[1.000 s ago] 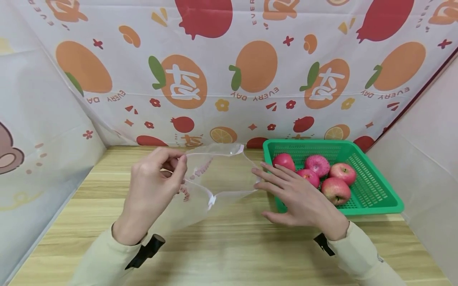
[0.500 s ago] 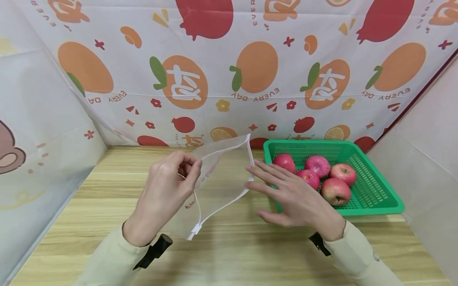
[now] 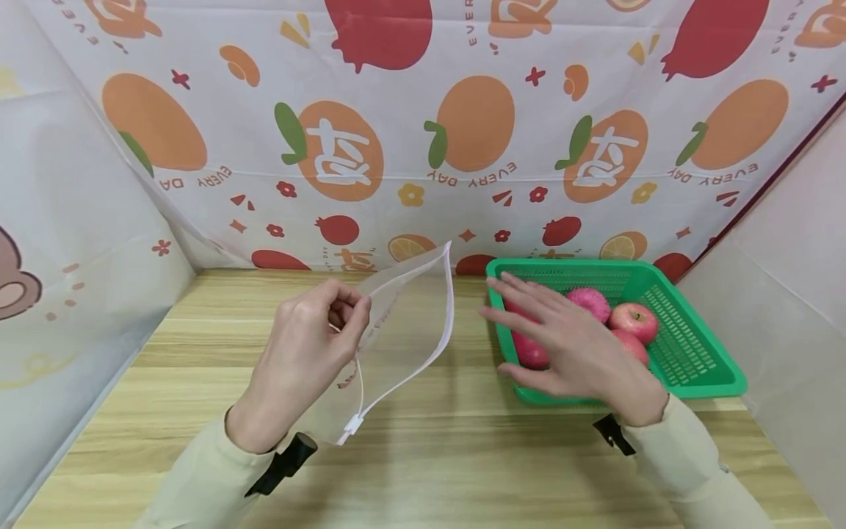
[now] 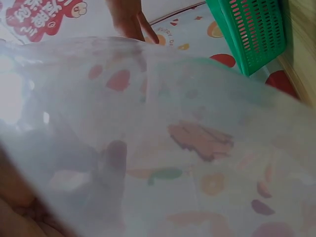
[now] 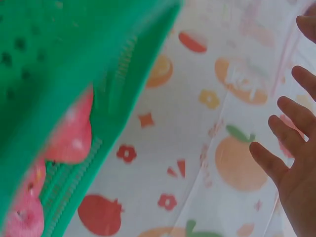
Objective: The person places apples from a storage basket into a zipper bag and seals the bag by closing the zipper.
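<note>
My left hand (image 3: 307,353) pinches the edge of a clear zip bag (image 3: 410,338) between thumb and fingers. The bag's mouth gapes toward the right, and its white slider (image 3: 353,424) sits at the near corner. In the left wrist view the printed film of the bag (image 4: 202,140) fills most of the picture. My right hand (image 3: 575,338) is spread with fingers extended over the left part of a green plastic basket (image 3: 700,323), holding nothing. Under and beyond it lie several red apples (image 3: 633,322), some partly hidden by the hand.
The basket stands at the right back of a wooden table (image 3: 429,470). A fruit-printed cloth (image 3: 410,147) hangs behind the table, with pale side walls left and right. A black strap (image 3: 284,463) is on the left wrist.
My right hand has left the bag's edge and moved right over the basket. The left hand has shifted slightly right with the bag, whose mouth has changed shape and whose slider corner swung nearer.
</note>
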`<state>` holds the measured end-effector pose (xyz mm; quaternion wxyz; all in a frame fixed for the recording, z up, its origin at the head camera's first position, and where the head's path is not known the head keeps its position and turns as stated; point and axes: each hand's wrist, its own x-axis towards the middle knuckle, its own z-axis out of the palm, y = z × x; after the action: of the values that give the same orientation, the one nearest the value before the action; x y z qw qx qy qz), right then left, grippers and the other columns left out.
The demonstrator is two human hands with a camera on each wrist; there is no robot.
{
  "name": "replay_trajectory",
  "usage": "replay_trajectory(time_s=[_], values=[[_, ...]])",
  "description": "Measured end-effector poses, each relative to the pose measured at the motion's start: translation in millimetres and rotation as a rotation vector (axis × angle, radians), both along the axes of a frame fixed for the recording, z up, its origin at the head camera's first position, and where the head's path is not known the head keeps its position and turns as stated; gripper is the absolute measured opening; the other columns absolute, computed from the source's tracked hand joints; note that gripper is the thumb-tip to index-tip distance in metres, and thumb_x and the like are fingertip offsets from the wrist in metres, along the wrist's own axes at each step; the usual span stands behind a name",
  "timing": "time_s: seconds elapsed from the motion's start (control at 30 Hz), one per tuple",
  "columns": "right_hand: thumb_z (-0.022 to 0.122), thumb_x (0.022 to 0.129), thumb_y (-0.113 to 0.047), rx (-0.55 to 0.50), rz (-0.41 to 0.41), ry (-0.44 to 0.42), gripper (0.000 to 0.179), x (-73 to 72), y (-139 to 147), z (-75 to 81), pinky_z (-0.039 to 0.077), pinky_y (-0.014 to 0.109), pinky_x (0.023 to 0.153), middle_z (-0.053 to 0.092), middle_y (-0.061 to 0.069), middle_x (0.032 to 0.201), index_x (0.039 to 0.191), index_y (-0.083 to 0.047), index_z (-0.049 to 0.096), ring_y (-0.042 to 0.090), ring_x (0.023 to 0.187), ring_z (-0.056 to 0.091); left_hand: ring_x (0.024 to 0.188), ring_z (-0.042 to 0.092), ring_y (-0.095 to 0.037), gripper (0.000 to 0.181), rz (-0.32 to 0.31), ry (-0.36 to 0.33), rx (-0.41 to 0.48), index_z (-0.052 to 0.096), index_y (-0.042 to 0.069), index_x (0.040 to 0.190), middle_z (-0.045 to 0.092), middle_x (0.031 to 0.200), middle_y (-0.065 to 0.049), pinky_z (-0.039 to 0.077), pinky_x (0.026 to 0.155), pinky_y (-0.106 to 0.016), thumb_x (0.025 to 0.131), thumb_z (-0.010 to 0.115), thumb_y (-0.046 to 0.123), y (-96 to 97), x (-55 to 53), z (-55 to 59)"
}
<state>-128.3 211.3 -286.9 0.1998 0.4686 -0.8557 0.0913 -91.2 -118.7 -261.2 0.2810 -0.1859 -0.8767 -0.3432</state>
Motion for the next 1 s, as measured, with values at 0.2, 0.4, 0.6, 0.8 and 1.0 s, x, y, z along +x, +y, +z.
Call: replay_trajectory(time_s=[0.2,0.4,0.6,0.8,1.0], values=[[0.076,0.087,-0.044,-0.057,-0.073,0.014,0.069,-18.9,19,13.5,0.048,0.059,0.109,0.04,0.009,0.161,0.147,-0.016,0.055,0.032,0.148,0.039,0.055,0.052,-0.008,0.01,-0.013,0.004,0.006,0.067,0.002,0.082,0.061,0.067,-0.001,0.049,0.047,-0.02,0.089,0.071,-0.003,-2.1,0.6,-0.4],[0.083,0.081,-0.032,-0.079,-0.124,0.011,0.071,-34.6,31,19.0,0.053,0.059,0.102,0.045,0.011,0.157,0.145,-0.015,0.057,0.033,0.138,0.05,0.056,0.052,-0.007,0.01,-0.012,-0.001,0.016,0.066,0.004,0.082,0.061,0.067,0.0,0.05,0.049,-0.02,0.089,0.07,-0.003,-2.9,2.5,-0.6],[0.084,0.082,-0.034,-0.084,-0.191,-0.037,0.071,-48.0,35,18.3,0.054,0.058,0.1,0.05,0.008,0.154,0.145,-0.019,0.056,0.033,0.132,0.054,0.055,0.052,-0.006,0.011,-0.002,0.015,0.02,0.066,0.004,0.082,0.06,0.068,0.0,0.049,0.048,-0.02,0.089,0.071,-0.002,-3.5,2.9,-0.8],[0.081,0.086,-0.039,-0.078,-0.26,-0.116,0.068,-61.4,36,15.9,0.053,0.058,0.103,0.048,0.006,0.155,0.147,-0.023,0.055,0.031,0.136,0.051,0.055,0.05,-0.006,0.011,0.001,0.025,0.017,0.066,0.006,0.081,0.06,0.067,0.001,0.046,0.047,-0.019,0.088,0.072,-0.002,-3.5,3.0,-1.4],[0.079,0.088,-0.04,-0.076,-0.293,-0.164,0.065,-76.8,37,8.1,0.053,0.058,0.103,0.049,0.007,0.154,0.146,-0.021,0.056,0.031,0.137,0.049,0.055,0.05,-0.004,0.013,0.003,0.029,0.028,0.067,0.008,0.081,0.058,0.066,0.004,0.042,0.048,-0.012,0.088,0.071,-0.002,-3.6,4.0,-2.3]])
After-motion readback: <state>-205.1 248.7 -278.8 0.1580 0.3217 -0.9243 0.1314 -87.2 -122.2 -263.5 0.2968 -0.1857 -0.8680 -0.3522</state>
